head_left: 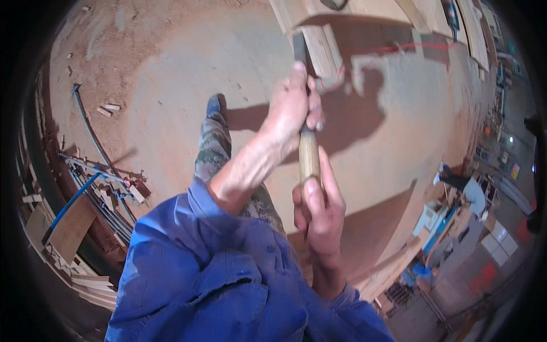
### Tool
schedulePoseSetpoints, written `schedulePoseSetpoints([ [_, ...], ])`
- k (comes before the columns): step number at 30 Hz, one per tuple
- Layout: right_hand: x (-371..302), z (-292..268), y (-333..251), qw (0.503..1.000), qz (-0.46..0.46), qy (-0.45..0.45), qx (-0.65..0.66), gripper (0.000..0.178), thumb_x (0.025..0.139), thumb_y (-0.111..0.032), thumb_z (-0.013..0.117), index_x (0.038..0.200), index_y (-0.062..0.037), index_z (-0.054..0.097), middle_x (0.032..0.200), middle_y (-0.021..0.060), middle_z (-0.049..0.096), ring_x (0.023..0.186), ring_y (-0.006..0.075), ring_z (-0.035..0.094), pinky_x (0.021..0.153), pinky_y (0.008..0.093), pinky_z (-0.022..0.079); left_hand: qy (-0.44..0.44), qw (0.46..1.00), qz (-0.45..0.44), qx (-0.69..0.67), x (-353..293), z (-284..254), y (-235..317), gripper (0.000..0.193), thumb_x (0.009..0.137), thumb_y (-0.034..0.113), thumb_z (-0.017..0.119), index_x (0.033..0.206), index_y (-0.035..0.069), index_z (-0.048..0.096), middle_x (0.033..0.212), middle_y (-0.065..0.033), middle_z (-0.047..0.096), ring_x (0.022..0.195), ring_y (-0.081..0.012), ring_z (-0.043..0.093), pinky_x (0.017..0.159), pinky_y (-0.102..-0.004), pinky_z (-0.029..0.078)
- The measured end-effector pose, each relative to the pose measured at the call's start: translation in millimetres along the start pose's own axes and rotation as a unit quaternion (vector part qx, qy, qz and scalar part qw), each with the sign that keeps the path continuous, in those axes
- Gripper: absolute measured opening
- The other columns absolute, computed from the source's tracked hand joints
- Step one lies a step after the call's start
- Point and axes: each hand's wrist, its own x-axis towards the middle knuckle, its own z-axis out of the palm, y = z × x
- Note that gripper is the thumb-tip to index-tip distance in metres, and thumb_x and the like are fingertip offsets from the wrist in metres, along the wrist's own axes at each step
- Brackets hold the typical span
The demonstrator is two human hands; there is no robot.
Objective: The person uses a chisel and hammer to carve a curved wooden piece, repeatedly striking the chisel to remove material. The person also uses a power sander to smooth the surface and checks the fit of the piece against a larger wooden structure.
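I hold a chisel (309,153) in front of me, its dark flat blade pointing away and its round wooden handle toward my body. My left hand (289,105) is closed around the metal part, the thumb laid along the blade. Lower down, my right hand (322,208) grips the end of the wooden handle, thumb on top and one finger stretched along its side. In the picture the blade's tip overlaps the edge of a pale wooden block (323,51) below the workbench; I cannot tell whether they touch.
A wooden workbench (370,8) stands ahead, with a dark tool (452,14) and its red cord (419,45) at the right. Boards, pipes and a blue bar (73,206) lie at the left. Wood scraps (108,109) dot the dusty floor. Far right, another person (472,192) bends among materials.
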Motion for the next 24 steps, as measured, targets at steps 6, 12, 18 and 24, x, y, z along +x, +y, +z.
schedulePoseSetpoints([
  [6, -4.6, -7.7, -1.9, 0.997, 0.053, 0.011, 0.049, 0.055, 0.100, -0.013, 0.046, 0.151, -0.0018, 0.029, 0.072, 0.0002, 0.052, 0.049, 0.0018, 0.039, 0.043, 0.0175, 0.032, 0.008, 1.000, 0.002, 0.019, -2.7, 3.2, -8.1, 0.040, 0.105, 0.043, 0.036, 0.086, 0.009, 0.043, 0.055, 0.0009, 0.039, 0.035, -0.0108, 0.035, 0.038, -0.0294, 0.037],
  [12, 6.4, -19.4, -6.3, 0.997, 0.055, 0.008, 0.058, 0.055, 0.100, -0.015, 0.047, 0.151, -0.0019, 0.030, 0.069, -0.0012, 0.049, 0.048, 0.0008, 0.036, 0.042, 0.0171, 0.031, -0.030, 0.999, 0.042, -0.011, 6.4, 7.0, -11.3, 0.042, 0.105, 0.044, 0.036, 0.083, 0.010, 0.043, 0.055, 0.0017, 0.037, 0.036, -0.0105, 0.035, 0.038, -0.0295, 0.038],
  [18, -11.3, -34.3, -0.3, 0.998, 0.024, 0.000, 0.056, 0.055, 0.101, -0.018, 0.045, 0.151, -0.0024, 0.030, 0.070, -0.0010, 0.050, 0.047, 0.0005, 0.037, 0.041, 0.0170, 0.030, 0.010, 0.999, 0.026, 0.021, -11.9, 20.2, -31.8, 0.043, 0.105, 0.044, 0.035, 0.083, 0.008, 0.043, 0.054, -0.0002, 0.039, 0.036, -0.0126, 0.036, 0.039, -0.0313, 0.040],
  [24, 3.7, -43.4, -11.6, 0.998, 0.045, -0.041, 0.027, 0.054, 0.101, -0.016, 0.044, 0.151, -0.0023, 0.029, 0.069, -0.0003, 0.050, 0.048, 0.0017, 0.039, 0.041, 0.0177, 0.032, 0.024, 0.998, 0.066, 0.008, 6.3, 13.7, -22.8, 0.045, 0.105, 0.046, 0.031, 0.084, 0.007, 0.042, 0.053, -0.0013, 0.039, 0.034, -0.0132, 0.037, 0.036, -0.0310, 0.040],
])
